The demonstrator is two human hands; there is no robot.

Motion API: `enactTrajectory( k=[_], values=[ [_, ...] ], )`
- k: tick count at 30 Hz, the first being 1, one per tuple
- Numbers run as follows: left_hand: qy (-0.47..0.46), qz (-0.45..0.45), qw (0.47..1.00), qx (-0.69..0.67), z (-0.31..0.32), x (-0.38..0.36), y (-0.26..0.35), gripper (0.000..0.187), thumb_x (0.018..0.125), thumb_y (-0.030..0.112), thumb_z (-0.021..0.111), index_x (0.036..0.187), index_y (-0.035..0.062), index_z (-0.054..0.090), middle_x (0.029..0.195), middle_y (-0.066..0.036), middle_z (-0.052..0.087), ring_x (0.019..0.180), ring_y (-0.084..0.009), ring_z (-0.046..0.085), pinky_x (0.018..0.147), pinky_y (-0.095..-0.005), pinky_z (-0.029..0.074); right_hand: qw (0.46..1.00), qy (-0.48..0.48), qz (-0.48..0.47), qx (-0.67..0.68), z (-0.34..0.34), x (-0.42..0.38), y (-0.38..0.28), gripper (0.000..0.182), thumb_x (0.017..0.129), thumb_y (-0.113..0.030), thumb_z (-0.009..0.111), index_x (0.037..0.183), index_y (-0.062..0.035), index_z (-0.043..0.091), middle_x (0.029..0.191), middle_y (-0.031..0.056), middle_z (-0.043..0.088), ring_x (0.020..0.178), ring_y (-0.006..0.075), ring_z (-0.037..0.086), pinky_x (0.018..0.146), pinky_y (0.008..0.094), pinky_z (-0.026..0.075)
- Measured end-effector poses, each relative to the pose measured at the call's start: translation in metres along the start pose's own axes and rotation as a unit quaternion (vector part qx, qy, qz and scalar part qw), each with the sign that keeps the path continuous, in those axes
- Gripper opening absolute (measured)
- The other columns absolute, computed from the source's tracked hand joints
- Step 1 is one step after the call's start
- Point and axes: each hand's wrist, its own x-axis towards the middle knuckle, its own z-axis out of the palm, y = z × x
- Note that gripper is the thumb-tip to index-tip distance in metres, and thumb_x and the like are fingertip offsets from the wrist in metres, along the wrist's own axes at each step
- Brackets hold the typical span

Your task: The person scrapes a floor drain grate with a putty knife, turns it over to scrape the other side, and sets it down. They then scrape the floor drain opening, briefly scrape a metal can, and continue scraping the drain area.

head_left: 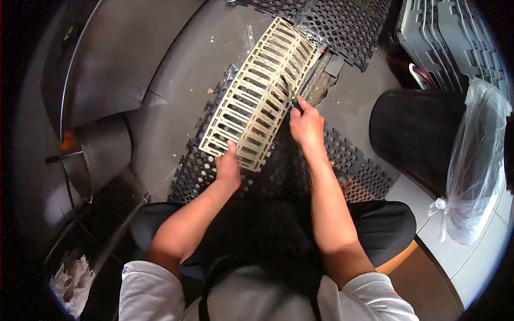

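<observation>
A cream slotted drain grate (257, 91) is tilted over a floor channel, with brownish dirt across its right half. My left hand (228, 168) grips its near end, thumb on top and fingers under the edge. Closed around a thin tool with a dark handle (296, 105) is my right hand (308, 123), beside the grate's right edge. The tool's tip meets the slots; whether it is a knife or a scraper cannot be made out. Dirt and debris line the exposed drain channel (320, 85) to the right of the grate.
Black perforated rubber mats (342, 27) lie beyond the grate and around its near end. On the right stand a black bin (415, 139) with a clear plastic bag (474, 171) and stacked grey crates (455, 43). Dark metal equipment (107, 59) fills the left side.
</observation>
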Motion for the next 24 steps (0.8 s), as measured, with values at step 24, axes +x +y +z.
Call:
enactTrajectory(
  k=[24],
  values=[
    [-0.006,-0.025,1.0,-0.012,0.005,0.005,-0.002,0.06,0.101,0.045,0.052,0.138,-0.0012,0.046,0.133,-0.015,0.056,0.119,-0.0311,0.056,0.104,-0.051,0.044,0.992,-0.047,0.031,-0.113,-0.021,0.009,0.003,0.045,0.09,-0.022,0.058,0.134,-0.0151,0.062,0.118,0.0243,0.066,0.113,0.0388,0.063,0.1,0.0449,0.048]
  ],
)
